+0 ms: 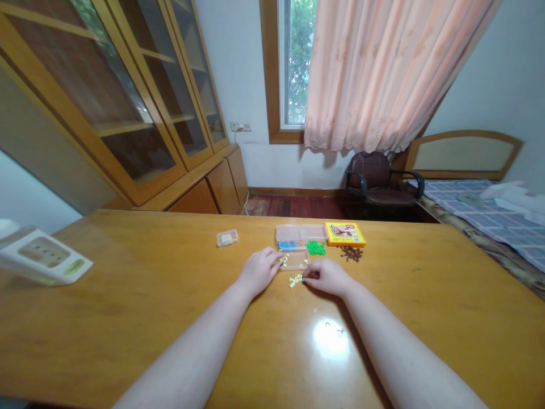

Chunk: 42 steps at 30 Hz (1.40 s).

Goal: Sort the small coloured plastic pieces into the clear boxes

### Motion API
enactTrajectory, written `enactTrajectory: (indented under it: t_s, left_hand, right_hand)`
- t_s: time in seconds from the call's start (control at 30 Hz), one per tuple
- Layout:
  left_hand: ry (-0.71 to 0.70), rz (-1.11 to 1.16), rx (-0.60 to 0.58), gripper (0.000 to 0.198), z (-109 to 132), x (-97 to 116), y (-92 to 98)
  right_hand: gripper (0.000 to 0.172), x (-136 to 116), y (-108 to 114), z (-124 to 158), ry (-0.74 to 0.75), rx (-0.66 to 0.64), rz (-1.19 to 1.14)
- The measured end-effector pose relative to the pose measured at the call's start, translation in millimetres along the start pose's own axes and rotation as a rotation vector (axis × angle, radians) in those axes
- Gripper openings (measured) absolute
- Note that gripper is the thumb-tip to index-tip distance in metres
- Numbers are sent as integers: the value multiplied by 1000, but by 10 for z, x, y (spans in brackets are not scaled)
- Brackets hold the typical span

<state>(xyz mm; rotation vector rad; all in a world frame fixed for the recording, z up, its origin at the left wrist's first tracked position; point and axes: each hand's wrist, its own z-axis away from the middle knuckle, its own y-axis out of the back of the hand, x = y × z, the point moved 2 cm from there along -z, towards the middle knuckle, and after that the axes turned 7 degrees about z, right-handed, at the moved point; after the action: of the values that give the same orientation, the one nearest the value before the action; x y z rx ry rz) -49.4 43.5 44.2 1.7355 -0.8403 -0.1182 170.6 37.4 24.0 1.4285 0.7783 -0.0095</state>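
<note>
My left hand (260,270) is closed at the left end of a shallow clear plastic tray (295,267), fingertips by a few tiny pale yellow pieces (284,261). Whether it grips the tray or a piece is too small to tell. Just in front of the tray, my right hand (328,276) pinches at the edge of a small cluster of pale yellow building-block pieces (295,280) on the table. Behind the tray lie a blue group of pieces (286,246) and a green pile (315,248). Brown pieces (351,254) are scattered farther right.
Two clear compartments (301,232) stand behind the coloured pieces, beside a yellow picture box (346,233). A small clear box (227,238) sits left on the wooden table (170,301). At the far left is a white carton (46,255). An armchair (374,179) stands beyond the table.
</note>
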Motion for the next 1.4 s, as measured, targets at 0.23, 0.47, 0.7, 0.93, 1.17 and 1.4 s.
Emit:
enactTrajectory:
  t_s: [0.23, 0.47, 0.7, 0.93, 1.17, 1.4]
  left_hand:
    - [-134, 5, -235, 17, 28, 143, -65]
    - [-126, 10, -332, 14, 23, 178, -103]
    - [-120, 44, -349, 10, 11, 179, -94]
    - [-140, 26, -332, 9, 17, 174, -92]
    - [-40, 22, -64, 19, -8, 61, -13]
    - [14, 22, -71, 28, -12, -9, -46]
  right_hand:
    - [17, -24, 17, 10, 29, 7, 64]
    - [15, -19, 55, 26, 47, 26, 105]
    - [14, -26, 32, 11, 42, 62, 85]
    - [15, 61, 56, 3, -46, 230, 13]
    - [13, -15, 62, 36, 41, 80, 63]
    - [16, -60, 102, 55, 117, 48, 172]
